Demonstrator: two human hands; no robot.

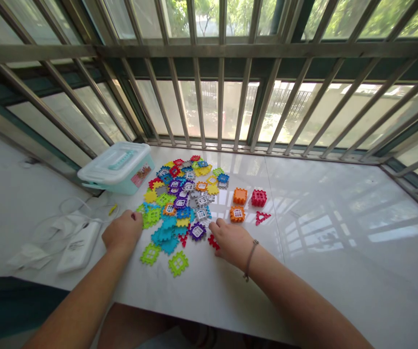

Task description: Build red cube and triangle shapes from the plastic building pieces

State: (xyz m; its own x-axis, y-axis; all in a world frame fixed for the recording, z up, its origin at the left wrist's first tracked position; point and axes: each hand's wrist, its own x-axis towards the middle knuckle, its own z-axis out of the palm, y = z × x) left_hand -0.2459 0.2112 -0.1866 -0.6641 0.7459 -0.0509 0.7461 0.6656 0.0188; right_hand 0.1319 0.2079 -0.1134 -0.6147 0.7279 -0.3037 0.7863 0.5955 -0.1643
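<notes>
With left hand (121, 230) curled into a fist beside green pieces (152, 216), bends right hand (230, 242) over a red piece (213, 242) near a purple piece (197, 231) on the table (314, 228), whether gripping impossible to tell, likely light, stiff and slightly slick, best pinched by its toothed rim.

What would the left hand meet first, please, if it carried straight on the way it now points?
Most likely the green tiles at the left edge of the pile, right beside the left hand; I cannot tell whether they already touch.
</notes>
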